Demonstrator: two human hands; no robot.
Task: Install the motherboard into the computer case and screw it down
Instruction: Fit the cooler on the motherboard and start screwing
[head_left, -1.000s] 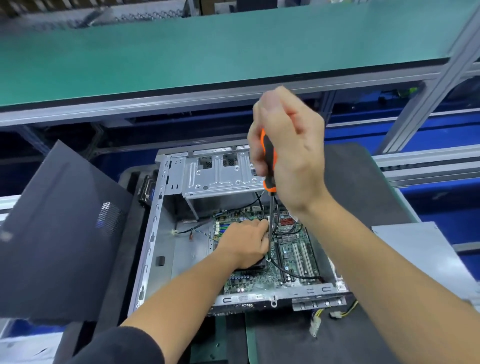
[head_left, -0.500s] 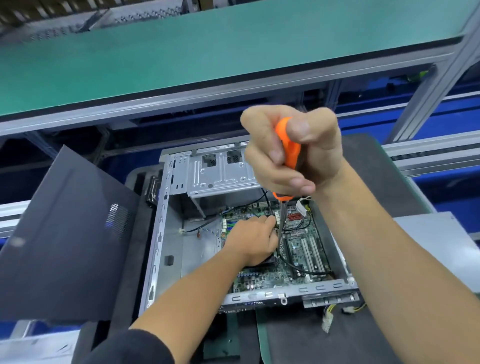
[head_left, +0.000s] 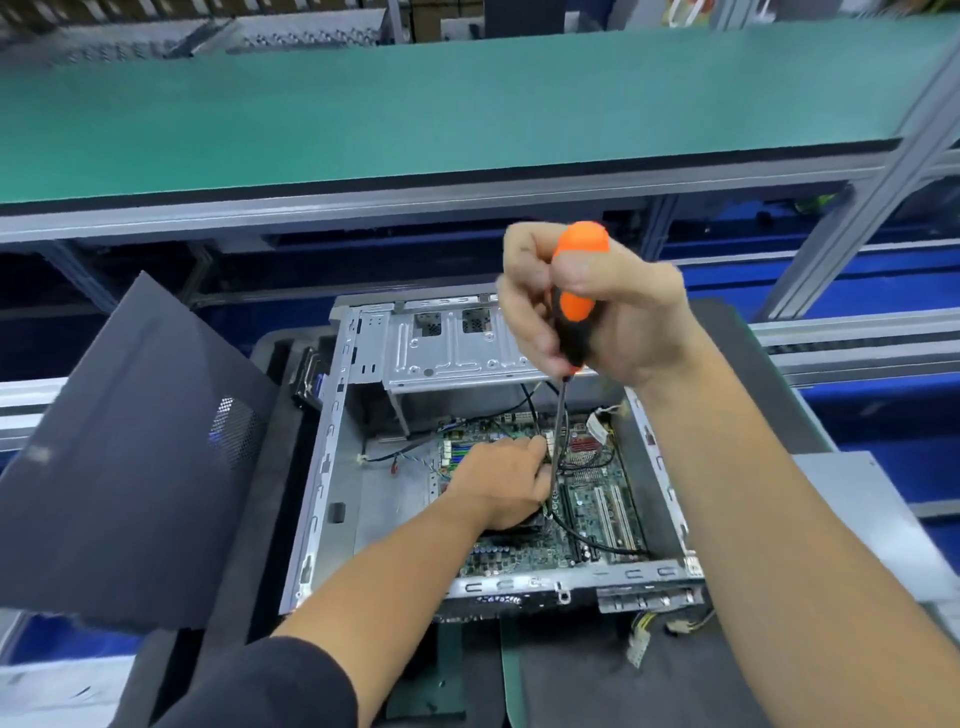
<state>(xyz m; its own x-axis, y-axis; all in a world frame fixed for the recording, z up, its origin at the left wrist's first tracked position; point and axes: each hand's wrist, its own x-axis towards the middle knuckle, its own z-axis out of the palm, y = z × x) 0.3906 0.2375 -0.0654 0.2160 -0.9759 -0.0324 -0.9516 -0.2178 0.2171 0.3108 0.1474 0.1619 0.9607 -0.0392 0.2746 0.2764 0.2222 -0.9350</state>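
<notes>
Orange-black screwdriver (head_left: 573, 306) gripped in right hand (head_left: 602, 312), shaft running down to motherboard (head_left: 587, 499), which lies inside open case (head_left: 332, 467). Left hand (head_left: 501, 480) rests on board, fingertips at shaft, possibly pinching it; tip hidden. Dark side panel (head_left: 130, 467) leans left; loose cables (head_left: 654, 631) near front edge.

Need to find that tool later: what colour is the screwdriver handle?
Orange and black, on the screwdriver gripped by the right hand; seen in the head view.
</notes>
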